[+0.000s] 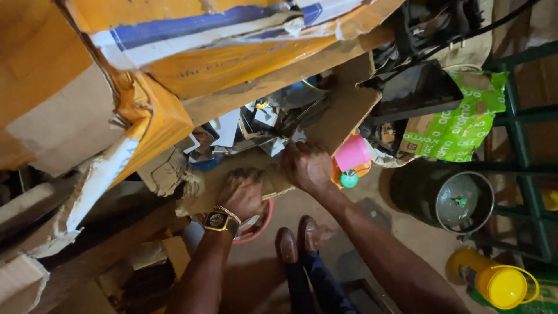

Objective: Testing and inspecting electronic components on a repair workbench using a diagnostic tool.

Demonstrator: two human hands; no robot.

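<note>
Both hands grip the near flap of a brown box (pixel 325 122) of clutter. Left hand (pixel 241 195), watch at the wrist, fist closed on the torn, crumpled edge; right hand (pixel 307 167) clenched on the flap further along. Looks like the step is pulling the flap down. Next move needs a steady two-hand pull: the corrugated card is soft and frayed. Pink plastic cup (pixel 352 153) just beside the right hand.

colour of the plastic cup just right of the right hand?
Pink plastic cup, beside the right hand; head view.
</note>
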